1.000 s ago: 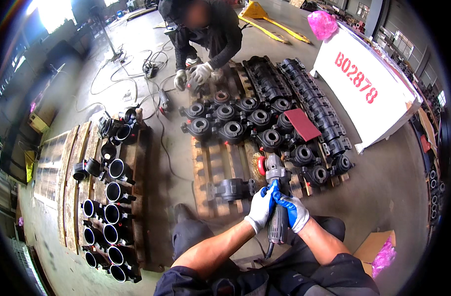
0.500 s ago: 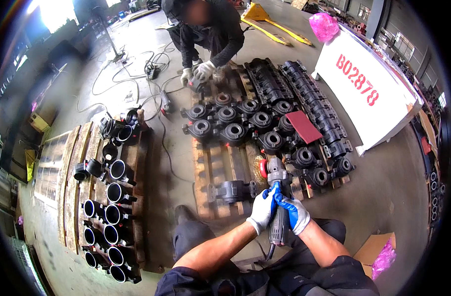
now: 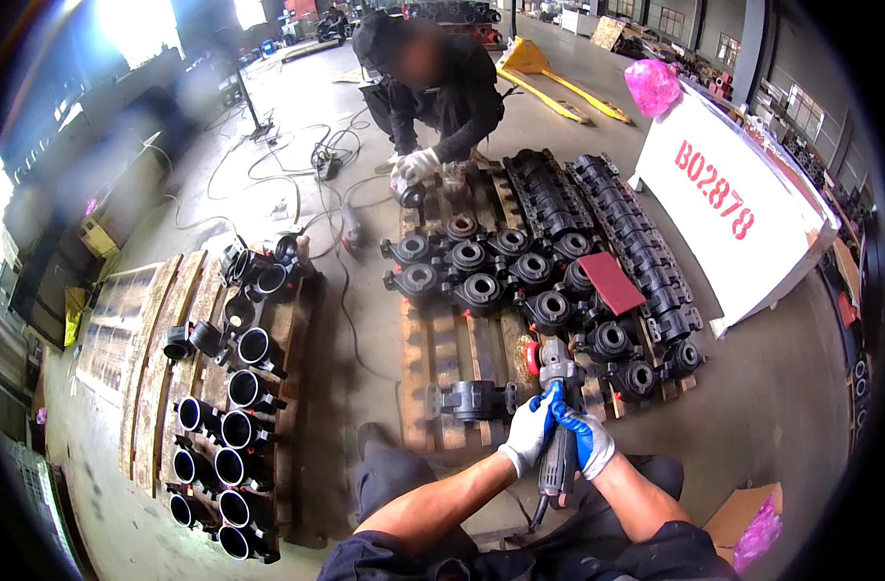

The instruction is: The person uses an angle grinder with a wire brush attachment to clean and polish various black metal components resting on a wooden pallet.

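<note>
An angle grinder [image 3: 559, 465] with a grey body and a red disc guard or wheel [image 3: 532, 357] is held upright in front of me, its head pointing away. My left hand [image 3: 527, 433], in a white and blue glove, closes on the grinder's left side near its neck. On the other side my right hand [image 3: 590, 443], gloved alike, wraps around it. Both gloves meet over the top of the tool. Left of the grinder head, a lone black metal casting [image 3: 473, 400] with side lugs lies on the wooden pallet [image 3: 431, 339], untouched by my hands.
Rows of black ring-shaped castings [image 3: 482, 289] fill the pallet's far part, with a dark red pad [image 3: 611, 284] on them. Another pallet [image 3: 161, 387] at left carries black cylinders [image 3: 239, 429]. A co-worker [image 3: 442, 97] crouches beyond, gloved hands on a part. A white crate [image 3: 723, 203] stands right.
The view has shifted, so the scene sits somewhat lower and farther right. My hands keep the same hold on the angle grinder. The co-worker's hands have shifted slightly on their part.
</note>
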A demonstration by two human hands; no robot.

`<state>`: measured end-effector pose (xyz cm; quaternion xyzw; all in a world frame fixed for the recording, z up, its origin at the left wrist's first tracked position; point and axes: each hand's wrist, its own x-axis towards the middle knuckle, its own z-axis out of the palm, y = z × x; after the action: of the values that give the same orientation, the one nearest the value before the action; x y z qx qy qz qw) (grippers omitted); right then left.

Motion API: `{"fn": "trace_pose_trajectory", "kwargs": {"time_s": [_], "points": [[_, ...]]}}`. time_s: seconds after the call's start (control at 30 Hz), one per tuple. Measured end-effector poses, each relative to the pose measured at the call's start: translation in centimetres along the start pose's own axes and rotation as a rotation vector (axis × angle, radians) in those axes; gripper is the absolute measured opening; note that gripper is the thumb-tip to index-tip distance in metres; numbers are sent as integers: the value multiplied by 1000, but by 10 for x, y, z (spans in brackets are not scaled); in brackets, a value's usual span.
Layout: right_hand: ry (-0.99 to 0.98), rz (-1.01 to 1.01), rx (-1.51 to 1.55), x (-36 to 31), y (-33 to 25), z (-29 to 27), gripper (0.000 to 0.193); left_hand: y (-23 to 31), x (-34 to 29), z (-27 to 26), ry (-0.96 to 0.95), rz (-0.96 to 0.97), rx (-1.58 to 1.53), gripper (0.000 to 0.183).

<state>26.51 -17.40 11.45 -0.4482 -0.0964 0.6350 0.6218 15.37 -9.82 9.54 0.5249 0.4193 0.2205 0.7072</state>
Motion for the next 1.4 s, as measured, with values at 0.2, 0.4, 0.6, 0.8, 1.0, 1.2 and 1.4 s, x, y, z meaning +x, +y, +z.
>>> {"fn": "trace_pose_trajectory", "kwargs": {"time_s": [0.2, 0.4, 0.6, 0.8, 1.0, 1.2, 1.4], "points": [[4, 3, 10, 2, 2, -8, 42, -3, 3, 2, -14, 47, 23, 61], [-40, -33, -114, 4, 3, -2, 46, -16, 8, 0, -32, -7, -322, 36], [-68, -35, -13, 10, 11, -16, 35, -11, 8, 2, -68, -70, -395, 41], [-109, -52, 11, 3, 3, -3, 41, 6, -4, 1, -70, -41, -293, 45], [-76, -22, 7, 0, 1, -5, 39, 9, -7, 7, -69, -79, -442, 44], [-96, -23, 18, 6, 5, -9, 39, -2, -3, 4, -90, -28, -452, 42], [-124, -25, -8, 6, 4, -8, 39, -6, 0, 4, -83, -88, -546, 45]]}}
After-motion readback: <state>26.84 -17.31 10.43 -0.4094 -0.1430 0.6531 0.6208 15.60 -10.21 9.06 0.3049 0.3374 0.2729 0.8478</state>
